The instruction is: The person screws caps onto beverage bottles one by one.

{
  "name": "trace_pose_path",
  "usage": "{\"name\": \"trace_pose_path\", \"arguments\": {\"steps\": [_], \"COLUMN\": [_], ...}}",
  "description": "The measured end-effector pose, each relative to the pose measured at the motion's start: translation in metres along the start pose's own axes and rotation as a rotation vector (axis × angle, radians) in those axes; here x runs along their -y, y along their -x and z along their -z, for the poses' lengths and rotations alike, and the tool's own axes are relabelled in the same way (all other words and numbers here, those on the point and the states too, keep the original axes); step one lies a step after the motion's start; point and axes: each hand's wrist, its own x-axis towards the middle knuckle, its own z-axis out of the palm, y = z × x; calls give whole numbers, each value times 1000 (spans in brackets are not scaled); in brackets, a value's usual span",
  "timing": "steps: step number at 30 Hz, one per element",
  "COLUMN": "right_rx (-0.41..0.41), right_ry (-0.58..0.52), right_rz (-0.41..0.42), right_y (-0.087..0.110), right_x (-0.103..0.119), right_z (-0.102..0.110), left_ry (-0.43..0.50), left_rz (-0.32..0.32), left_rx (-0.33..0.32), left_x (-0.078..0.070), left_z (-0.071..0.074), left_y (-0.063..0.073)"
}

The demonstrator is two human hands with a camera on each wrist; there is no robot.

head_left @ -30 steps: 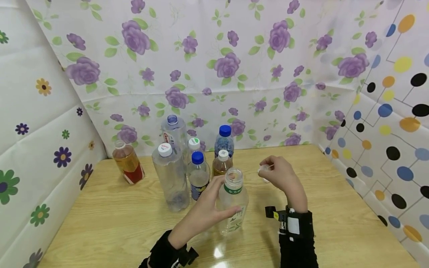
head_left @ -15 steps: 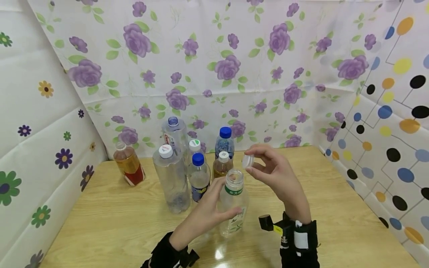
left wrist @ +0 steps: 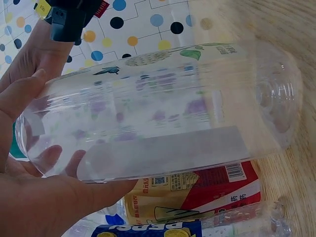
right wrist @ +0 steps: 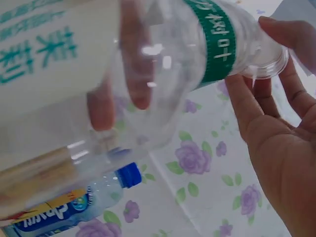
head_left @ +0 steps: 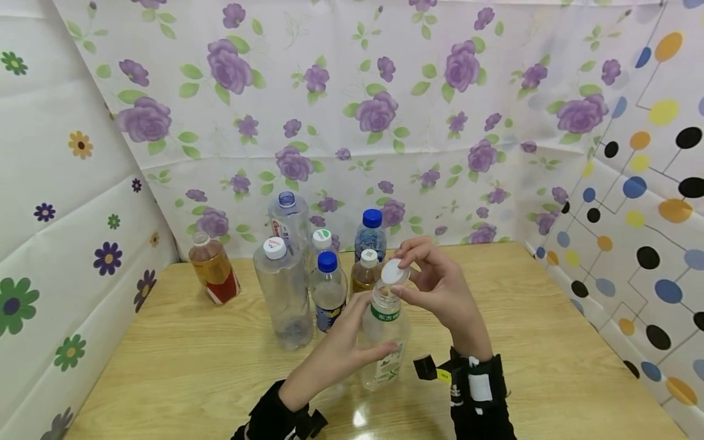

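Observation:
In the head view my left hand (head_left: pixel 341 351) grips a clear plastic bottle (head_left: pixel 387 335) with a green neck band, fingers and thumb round its upper body. The bottle stands upright on the table, its mouth uncapped. Between thumb and fingers my right hand (head_left: pixel 440 287) pinches a white bottle cap (head_left: pixel 393 272), tilted over the bottle's mouth. The left wrist view shows the see-through bottle (left wrist: pixel 163 113) close up, with nothing inside that I can make out. In the right wrist view my right hand (right wrist: pixel 284 131) is at the bottle's neck; whether the cap touches it I cannot tell.
Close behind and left stand several bottles: a tall clear one with white cap (head_left: pixel 283 293), a blue-necked uncapped one (head_left: pixel 297 223), a blue-capped one (head_left: pixel 328 293), a brownish one (head_left: pixel 364 275) and a blue one (head_left: pixel 370 237). Farther left is a red-and-gold labelled bottle (head_left: pixel 214 272) on the wooden table (head_left: pixel 181 373).
My right hand has lifted the cap from the right side of the table and moved it left over the bottle's mouth. My left hand has kept its grip in place.

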Motion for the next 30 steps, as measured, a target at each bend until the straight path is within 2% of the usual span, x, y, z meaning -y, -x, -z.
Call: {"name": "trace_pose_path", "arguments": {"steps": [7,15,23,30], "right_rx": [82,212,182,210], "right_ry": [-26,-76,-162,-96], "right_rz": [-3,65,64,56], "right_y": [0,1,4,4], "right_x": [-15,-24,-32,-27], "right_z": [0,2,2,5], "left_ry": [-5,-32,-35,-26], "left_rz": [8,-4,-4,7], "left_rx": [1,4,-9,5], "left_x": [2,1,2,1], "left_z": [0,0,-1,-1], "left_y": [1,1,0,1]}}
